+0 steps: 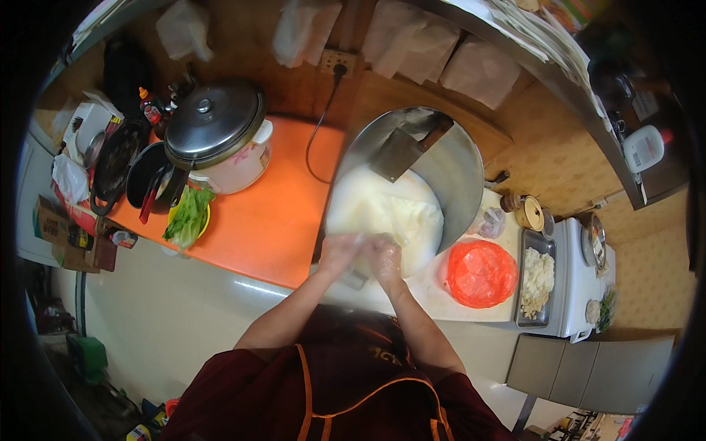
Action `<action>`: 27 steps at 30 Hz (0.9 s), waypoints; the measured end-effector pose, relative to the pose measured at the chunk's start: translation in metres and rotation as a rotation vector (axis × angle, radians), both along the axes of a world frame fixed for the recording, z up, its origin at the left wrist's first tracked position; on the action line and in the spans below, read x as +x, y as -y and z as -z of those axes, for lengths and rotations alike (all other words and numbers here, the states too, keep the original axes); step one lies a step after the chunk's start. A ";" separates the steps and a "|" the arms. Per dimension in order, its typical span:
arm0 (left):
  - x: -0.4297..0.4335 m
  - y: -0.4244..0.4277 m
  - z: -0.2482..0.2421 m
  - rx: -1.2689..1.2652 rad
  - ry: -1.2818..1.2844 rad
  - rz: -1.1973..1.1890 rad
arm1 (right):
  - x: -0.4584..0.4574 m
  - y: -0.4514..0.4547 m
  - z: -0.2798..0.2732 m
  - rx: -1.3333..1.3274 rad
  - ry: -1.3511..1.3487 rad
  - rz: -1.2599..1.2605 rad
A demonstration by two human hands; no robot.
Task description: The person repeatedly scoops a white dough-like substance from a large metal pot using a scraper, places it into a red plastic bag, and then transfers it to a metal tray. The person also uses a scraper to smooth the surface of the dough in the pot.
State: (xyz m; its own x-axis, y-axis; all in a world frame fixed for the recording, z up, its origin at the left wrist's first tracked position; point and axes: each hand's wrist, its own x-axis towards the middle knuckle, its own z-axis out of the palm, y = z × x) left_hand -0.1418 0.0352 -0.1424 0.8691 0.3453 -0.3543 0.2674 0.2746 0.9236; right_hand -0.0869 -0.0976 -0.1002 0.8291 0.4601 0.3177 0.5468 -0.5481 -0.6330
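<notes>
My left hand (337,252) and my right hand (385,257) meet over the near edge of a round white surface (345,190). Motion blurs the left one. My right hand has curled fingers and a wet or filmy shine; what lies between the hands cannot be made out. Just beyond them a pale yellowish mass (405,215) spreads over the white surface, its kind unclear. Behind it stands a wide metal basin (460,182). A cleaver (398,154) with a dark wooden handle lies across the basin, its blade tip over the white surface.
On the orange counter (287,204) at left stand a lidded rice cooker (218,143), a black pan (146,176) and a yellow bowl of lettuce (190,218). At right are a red plastic bag (481,274) and a metal tray of chopped pale food (536,284). A power cord (315,140) runs down the wall.
</notes>
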 end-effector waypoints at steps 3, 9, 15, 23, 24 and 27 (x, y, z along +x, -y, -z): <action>0.007 0.002 0.001 0.036 -0.067 -0.031 | 0.006 0.002 0.006 -0.048 -0.157 0.215; 0.009 0.009 0.008 -0.240 -0.019 -0.101 | 0.005 0.011 0.020 0.244 -0.349 0.115; 0.012 0.007 -0.012 0.163 0.071 0.104 | 0.017 0.019 0.008 -0.096 -0.084 0.015; 0.010 -0.016 -0.004 -0.179 0.025 0.039 | 0.035 0.025 0.032 0.744 -0.952 0.090; 0.012 -0.008 -0.008 -0.201 0.029 0.045 | 0.024 0.020 0.028 0.635 -0.799 -0.001; 0.015 -0.003 -0.008 -0.135 0.023 0.052 | 0.012 0.007 -0.001 0.583 -0.955 -0.068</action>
State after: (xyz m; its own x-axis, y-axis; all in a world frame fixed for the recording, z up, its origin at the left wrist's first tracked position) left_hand -0.1263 0.0382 -0.1346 0.8928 0.2506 -0.3743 0.2636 0.3831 0.8853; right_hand -0.0751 -0.1044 -0.0993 0.8268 0.5023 -0.2531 -0.2824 -0.0184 -0.9591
